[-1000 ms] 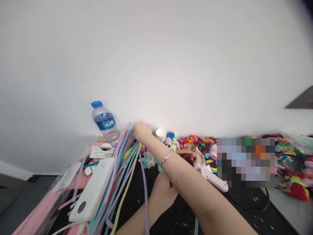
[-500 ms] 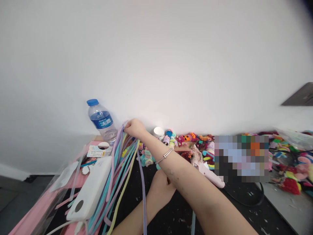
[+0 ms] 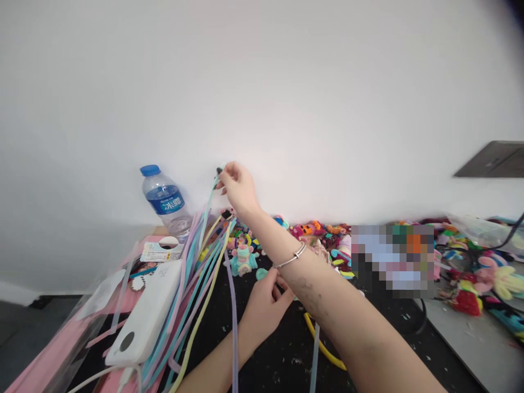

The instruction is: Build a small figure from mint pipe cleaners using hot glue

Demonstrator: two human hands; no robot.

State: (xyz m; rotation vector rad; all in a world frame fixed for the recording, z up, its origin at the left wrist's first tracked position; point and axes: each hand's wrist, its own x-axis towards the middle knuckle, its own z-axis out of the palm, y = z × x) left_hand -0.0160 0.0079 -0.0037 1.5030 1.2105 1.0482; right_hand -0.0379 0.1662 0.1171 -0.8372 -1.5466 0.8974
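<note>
My right hand [image 3: 236, 183], wearing a bracelet, is raised against the wall with thumb and fingers pinching the upper end of a mint-green pipe cleaner [image 3: 213, 184]. Below it a bundle of long pastel pipe cleaners [image 3: 200, 295] in purple, blue, pink and yellow leans over the table's left side. Lower down, partly behind the right forearm, my left hand [image 3: 268, 305] is closed with its fingers curled. A small teal piece [image 3: 261, 273] shows at its fingertips; whether it is held I cannot tell. Just beyond stands a small turquoise-and-pink fuzzy doll [image 3: 243, 260].
A water bottle [image 3: 166, 199] with a blue cap leans by the wall. A white power bank [image 3: 145, 316] with a cable lies left of the bundle. Colourful fuzzy figures [image 3: 307, 229] line the wall. A yellow pipe cleaner [image 3: 325, 348] lies on the black mat [image 3: 282, 360].
My right hand has risen from the top of the bundle, drawing the mint-green pipe cleaner upward. The left hand stays low, its fingers a little more visible. The view has shifted slightly.
</note>
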